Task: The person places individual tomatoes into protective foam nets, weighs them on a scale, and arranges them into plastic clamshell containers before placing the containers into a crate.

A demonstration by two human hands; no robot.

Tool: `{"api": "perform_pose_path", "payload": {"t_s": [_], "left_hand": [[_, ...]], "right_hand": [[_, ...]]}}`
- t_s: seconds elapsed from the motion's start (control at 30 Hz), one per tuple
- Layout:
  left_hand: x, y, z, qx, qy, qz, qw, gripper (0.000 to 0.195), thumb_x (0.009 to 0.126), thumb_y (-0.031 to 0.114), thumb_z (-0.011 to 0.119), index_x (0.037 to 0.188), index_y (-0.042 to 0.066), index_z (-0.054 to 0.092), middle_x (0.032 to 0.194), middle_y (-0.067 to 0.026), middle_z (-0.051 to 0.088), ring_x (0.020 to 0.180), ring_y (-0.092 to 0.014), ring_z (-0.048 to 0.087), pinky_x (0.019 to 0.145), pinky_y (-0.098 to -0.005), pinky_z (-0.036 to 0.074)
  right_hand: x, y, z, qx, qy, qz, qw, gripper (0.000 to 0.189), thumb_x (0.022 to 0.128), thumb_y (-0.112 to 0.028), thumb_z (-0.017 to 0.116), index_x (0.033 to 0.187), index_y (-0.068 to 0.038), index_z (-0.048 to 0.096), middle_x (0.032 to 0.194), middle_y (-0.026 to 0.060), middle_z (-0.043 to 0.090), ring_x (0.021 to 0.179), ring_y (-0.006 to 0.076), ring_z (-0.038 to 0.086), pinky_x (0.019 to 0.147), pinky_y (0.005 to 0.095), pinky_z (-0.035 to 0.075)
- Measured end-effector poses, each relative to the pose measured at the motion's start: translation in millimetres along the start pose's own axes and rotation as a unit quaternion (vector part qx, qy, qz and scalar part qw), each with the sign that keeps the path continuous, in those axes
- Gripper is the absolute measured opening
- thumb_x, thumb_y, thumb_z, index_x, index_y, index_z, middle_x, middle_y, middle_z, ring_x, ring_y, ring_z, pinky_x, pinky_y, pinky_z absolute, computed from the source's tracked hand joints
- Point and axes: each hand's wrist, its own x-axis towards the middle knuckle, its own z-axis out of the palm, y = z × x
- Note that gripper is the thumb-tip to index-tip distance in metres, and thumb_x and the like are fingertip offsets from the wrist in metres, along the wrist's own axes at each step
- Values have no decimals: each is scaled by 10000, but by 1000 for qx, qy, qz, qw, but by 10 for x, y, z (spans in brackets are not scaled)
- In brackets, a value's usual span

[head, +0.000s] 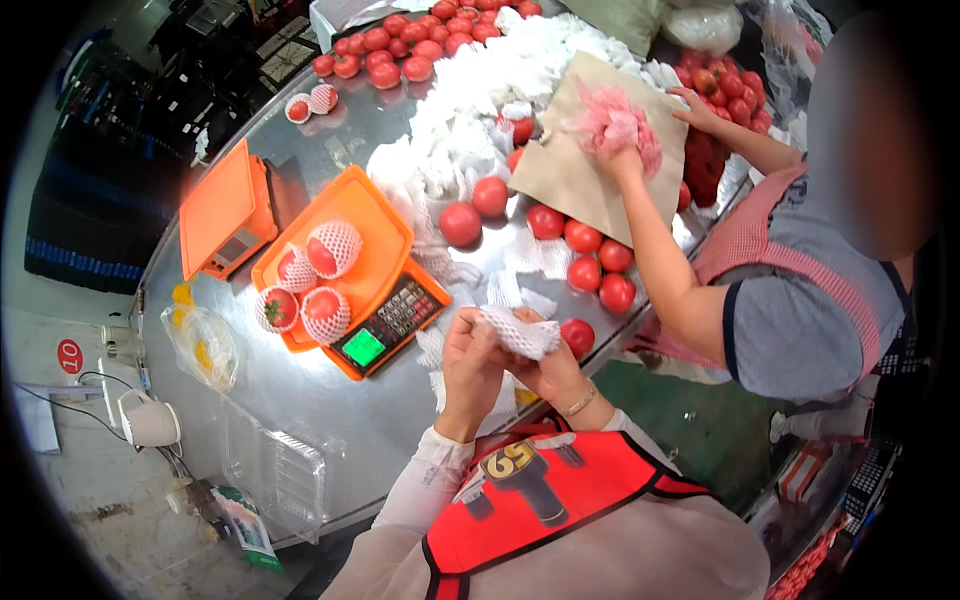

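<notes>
My left hand [474, 364] and my right hand [553, 367] meet in front of my chest, both gripping a white foam mesh sleeve [525, 334]. Whether anything is inside the sleeve I cannot tell. Just right of my hands lies a bare tomato [577, 337]. To the left stands an orange digital scale [394, 319] with a lit green display; its orange tray [375, 217] bears several tomatoes in foam sleeves [325, 313]. More flat foam sleeves [536, 253] lie beyond my hands, beside several bare tomatoes [583, 236].
A co-worker's hand [626, 161] holds pink netting [615, 124] over brown paper [555, 169]. A second orange scale [217, 210], a plastic bag [201, 349] and a clear clamshell box [281, 472] are at left. Heaped white foam sleeves [465, 112] and tomatoes [427, 51] cover the far side.
</notes>
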Motion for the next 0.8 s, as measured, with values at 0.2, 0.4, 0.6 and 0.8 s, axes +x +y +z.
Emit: {"api": "perform_pose_path", "payload": {"t_s": [0.2,0.4,0.6,0.8], "left_hand": [[60,-153,-304,-47,-33,-248,967,377,912,146,648,1234,-4,519,1152,-58,624,1028,-171,619,929,-330,482],[778,141,-224,230,79,-2,970,248,937,82,587,1164,-17,581,1075,-72,654,942,-154,631,793,-288,496],[1655,-21,-543,872,63,220,433,233,792,59,645,1010,36,570,944,-144,565,915,-295,543,825,-409,422],[1902,-58,-821,886,92,182,416,401,716,164,717,1054,31,549,988,-169,544,940,-364,522,827,-455,440]], "right_hand": [[240,-265,-157,-135,1,-43,990,127,971,-195,570,962,-68,567,810,-21,582,716,57,574,644,208,477],[383,-179,-437,-82,-9,75,994,149,967,-207,580,879,-98,530,661,-55,364,553,70,321,525,232,294],[474,-311,-448,-87,22,83,992,126,964,-195,578,900,-93,540,682,-34,432,590,78,407,554,243,364],[482,-486,-448,-98,28,59,993,96,957,-165,574,910,-87,544,692,-25,460,595,83,436,553,252,383]]}}
